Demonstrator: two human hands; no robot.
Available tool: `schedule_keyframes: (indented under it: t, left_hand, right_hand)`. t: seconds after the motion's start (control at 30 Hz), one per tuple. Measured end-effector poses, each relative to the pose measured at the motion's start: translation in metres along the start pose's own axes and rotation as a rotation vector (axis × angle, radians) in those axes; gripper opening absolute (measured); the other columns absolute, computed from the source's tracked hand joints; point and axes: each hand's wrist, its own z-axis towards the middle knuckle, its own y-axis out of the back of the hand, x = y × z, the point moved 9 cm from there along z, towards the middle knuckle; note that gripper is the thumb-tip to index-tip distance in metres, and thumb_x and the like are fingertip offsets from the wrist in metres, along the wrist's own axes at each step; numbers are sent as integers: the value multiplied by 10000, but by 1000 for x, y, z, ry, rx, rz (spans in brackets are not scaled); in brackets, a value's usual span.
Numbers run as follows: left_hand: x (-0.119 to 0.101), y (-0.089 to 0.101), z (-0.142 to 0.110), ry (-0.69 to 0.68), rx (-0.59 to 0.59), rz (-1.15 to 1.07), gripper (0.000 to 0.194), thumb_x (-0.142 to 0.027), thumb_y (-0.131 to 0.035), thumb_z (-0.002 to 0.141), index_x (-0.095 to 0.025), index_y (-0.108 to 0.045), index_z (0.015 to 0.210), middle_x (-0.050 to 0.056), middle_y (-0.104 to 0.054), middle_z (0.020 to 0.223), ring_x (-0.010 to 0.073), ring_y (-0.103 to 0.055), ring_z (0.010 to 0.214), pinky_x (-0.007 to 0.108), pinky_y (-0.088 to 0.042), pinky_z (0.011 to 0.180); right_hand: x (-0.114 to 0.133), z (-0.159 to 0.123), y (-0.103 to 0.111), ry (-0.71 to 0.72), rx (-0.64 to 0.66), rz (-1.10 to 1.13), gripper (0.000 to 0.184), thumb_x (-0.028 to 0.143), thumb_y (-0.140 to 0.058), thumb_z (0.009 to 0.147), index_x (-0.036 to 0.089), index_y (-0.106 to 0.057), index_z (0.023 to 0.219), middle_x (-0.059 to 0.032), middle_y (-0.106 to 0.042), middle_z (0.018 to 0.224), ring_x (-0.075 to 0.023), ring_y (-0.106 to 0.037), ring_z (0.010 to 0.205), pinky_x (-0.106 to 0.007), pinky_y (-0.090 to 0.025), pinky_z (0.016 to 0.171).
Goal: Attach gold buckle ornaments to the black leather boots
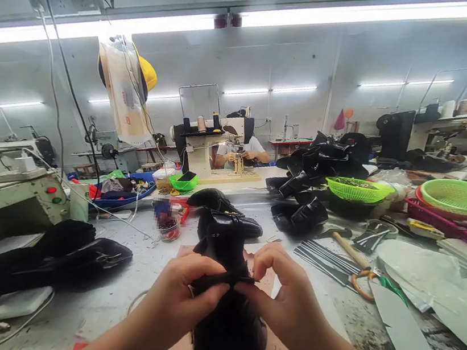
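A black leather boot upper lies lengthwise on the worktable in front of me, its lower part running down between my arms. My left hand is closed, pinching a black edge or strap of it from the left. My right hand is closed too and pinches the same strip from the right. The two sets of fingertips meet near the middle of the piece.
More black leather pieces lie at the left and in a pile at the back right. Green baskets, a hammer, scissors and white pattern sheets sit to the right. A small jar stands ahead. A person sews at a far machine.
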Motion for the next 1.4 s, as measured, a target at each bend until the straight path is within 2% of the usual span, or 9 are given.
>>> schedule_keyframes:
  t: [0.2, 0.37, 0.63, 0.77, 0.87, 1.0, 1.1, 1.27, 1.4]
  left_hand:
    - [0, 0, -5, 25, -2, 19, 165, -241, -550, 749, -239, -713, 772, -7, -663, 667, 156, -548, 679, 251, -402, 635]
    - [3, 0, -5, 43, -5, -36, 186, -251, -545, 749, -223, -716, 818, 9, -644, 677, 154, -543, 648, 248, -403, 607]
    - [7, -5, -3, 82, 35, -268, 171, -265, -565, 742, -177, -692, 813, 8, -609, 662, 125, -495, 594, 230, -403, 569]
    - [16, -14, -4, 144, 134, -375, 172, -310, -576, 735, -144, -617, 759, -6, -541, 621, 109, -447, 554, 216, -360, 508]
    - [15, -16, -2, 78, 173, -400, 153, -300, -569, 745, -153, -605, 772, -1, -551, 674, 115, -460, 597, 224, -368, 543]
    - [11, -10, 2, -1, 164, -210, 115, -254, -564, 746, -175, -640, 780, -1, -567, 696, 132, -477, 660, 239, -372, 608]
    - [6, -4, 5, -6, 158, -3, 95, -228, -564, 748, -183, -631, 697, -7, -564, 641, 144, -485, 681, 244, -368, 628]
    - [-9, -7, 0, -107, 210, 51, 95, -180, -550, 775, -196, -642, 754, -14, -599, 662, 127, -504, 651, 217, -386, 605]
    - [-15, -7, 1, -180, 200, 63, 117, -152, -540, 797, -202, -641, 769, -20, -593, 650, 118, -511, 616, 214, -400, 598]
  right_hand:
    - [-15, -6, -21, -249, 257, 93, 103, 273, -589, 736, 196, -533, 697, 16, -557, 670, -135, -504, 631, -243, -392, 563]
    - [-19, -7, -34, -341, 456, 285, 221, 398, -534, 802, 182, -562, 832, -11, -559, 751, -149, -497, 700, -272, -407, 625]
    - [-18, 8, -28, -232, 367, 238, 259, 398, -611, 765, 184, -536, 641, -26, -514, 807, -151, -483, 726, -284, -405, 629]
    - [-32, 5, -25, -354, 309, 230, 260, 364, -676, 708, 205, -529, 852, -1, -523, 818, -100, -420, 575, -247, -355, 519]
    - [-22, 6, -27, -249, 372, 230, 224, 318, -639, 747, 218, -557, 930, -11, -515, 877, -114, -455, 639, -259, -395, 582]
    - [-6, 9, -20, -79, 337, 249, 82, 253, -597, 778, 200, -539, 755, -44, -540, 969, -161, -511, 846, -298, -419, 757]
    - [-8, 8, -19, -121, 344, 264, 55, 246, -563, 792, 204, -529, 800, -22, -563, 814, -149, -505, 750, -276, -420, 669]
    - [-8, 2, -32, -221, 555, 229, 63, 227, -596, 738, 183, -567, 773, -6, -568, 732, -141, -496, 696, -270, -404, 650]
    - [-7, 4, -20, -229, 419, 251, 134, 255, -591, 729, 200, -484, 669, 14, -516, 658, -141, -469, 652, -270, -391, 610]
